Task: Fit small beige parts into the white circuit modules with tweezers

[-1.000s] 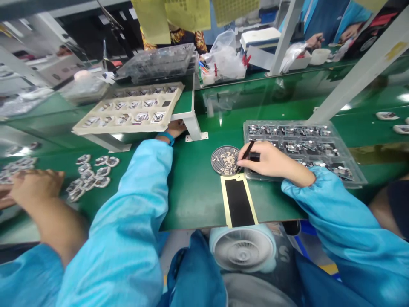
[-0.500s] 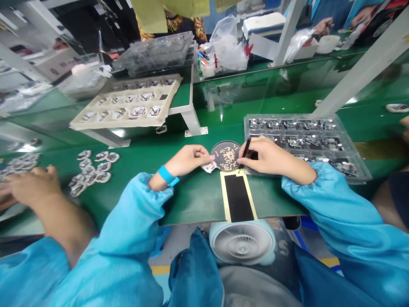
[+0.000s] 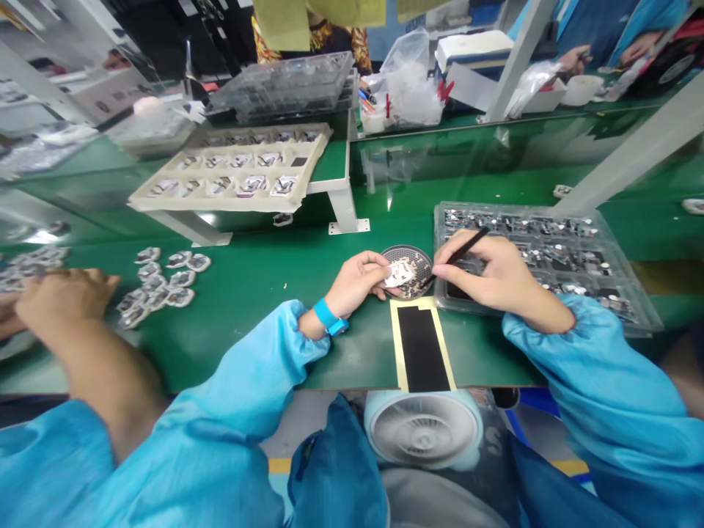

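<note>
My left hand (image 3: 360, 282) pinches a small white and silver part (image 3: 399, 275) and holds it over a round perforated dish (image 3: 413, 258) of tiny pieces. My right hand (image 3: 492, 275) grips a thin black tool (image 3: 459, 254) like a pen, its tip pointing down-left at the part in the dish. The right hand rests on the near left corner of a clear tray (image 3: 621, 286) of small components. A black strip on yellow backing (image 3: 422, 348) lies on the green bench just below both hands.
A beige tray (image 3: 165, 205) of parts sits on a white stand at the back left. Loose parts (image 3: 159, 282) lie on the bench at left, beside a co-worker's hand (image 3: 63, 297). A white fan (image 3: 423, 429) sits under the bench edge. Stacked clear trays (image 3: 286, 84) and bags stand behind.
My left hand came back from under the beige tray's stand with a small part and brought it over the round dish. The right hand's tool tilted toward the part.
</note>
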`<control>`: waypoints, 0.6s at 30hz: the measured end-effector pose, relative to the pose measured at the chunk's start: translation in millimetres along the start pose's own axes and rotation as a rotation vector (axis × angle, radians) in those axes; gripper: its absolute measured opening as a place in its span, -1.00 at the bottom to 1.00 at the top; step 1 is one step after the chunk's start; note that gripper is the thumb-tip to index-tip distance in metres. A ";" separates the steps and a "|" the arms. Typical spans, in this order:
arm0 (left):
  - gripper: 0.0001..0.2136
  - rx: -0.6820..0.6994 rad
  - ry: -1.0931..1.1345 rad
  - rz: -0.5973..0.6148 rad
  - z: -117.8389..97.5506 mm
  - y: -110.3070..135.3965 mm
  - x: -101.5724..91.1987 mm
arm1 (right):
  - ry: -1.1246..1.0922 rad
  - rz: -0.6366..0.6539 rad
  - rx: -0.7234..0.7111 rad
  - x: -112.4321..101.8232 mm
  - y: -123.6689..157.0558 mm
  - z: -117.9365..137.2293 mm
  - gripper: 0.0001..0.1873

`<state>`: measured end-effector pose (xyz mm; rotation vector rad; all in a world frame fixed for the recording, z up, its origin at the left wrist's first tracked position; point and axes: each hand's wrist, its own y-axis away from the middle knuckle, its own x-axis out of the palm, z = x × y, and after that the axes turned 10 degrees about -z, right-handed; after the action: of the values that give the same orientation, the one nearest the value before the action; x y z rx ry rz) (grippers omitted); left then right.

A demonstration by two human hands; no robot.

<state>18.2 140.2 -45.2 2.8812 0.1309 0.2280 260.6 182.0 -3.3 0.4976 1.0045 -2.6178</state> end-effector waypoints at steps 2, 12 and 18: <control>-0.62 -0.006 0.080 0.004 0.1 3.1 0.8 | -0.013 -0.078 -0.029 0.6 0.8 1.1 -0.93; -0.71 0.096 0.005 -0.059 0.7 4.7 1.0 | 0.110 0.107 -0.139 7.6 2.3 -8.6 -0.97; -0.68 0.057 0.051 -0.053 -2.1 9.4 3.6 | 0.098 0.234 -0.158 7.2 5.7 -7.1 -0.94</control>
<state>22.0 132.1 -40.4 2.9251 0.2265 0.2930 257.8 181.8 -14.5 0.6669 1.1007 -2.3076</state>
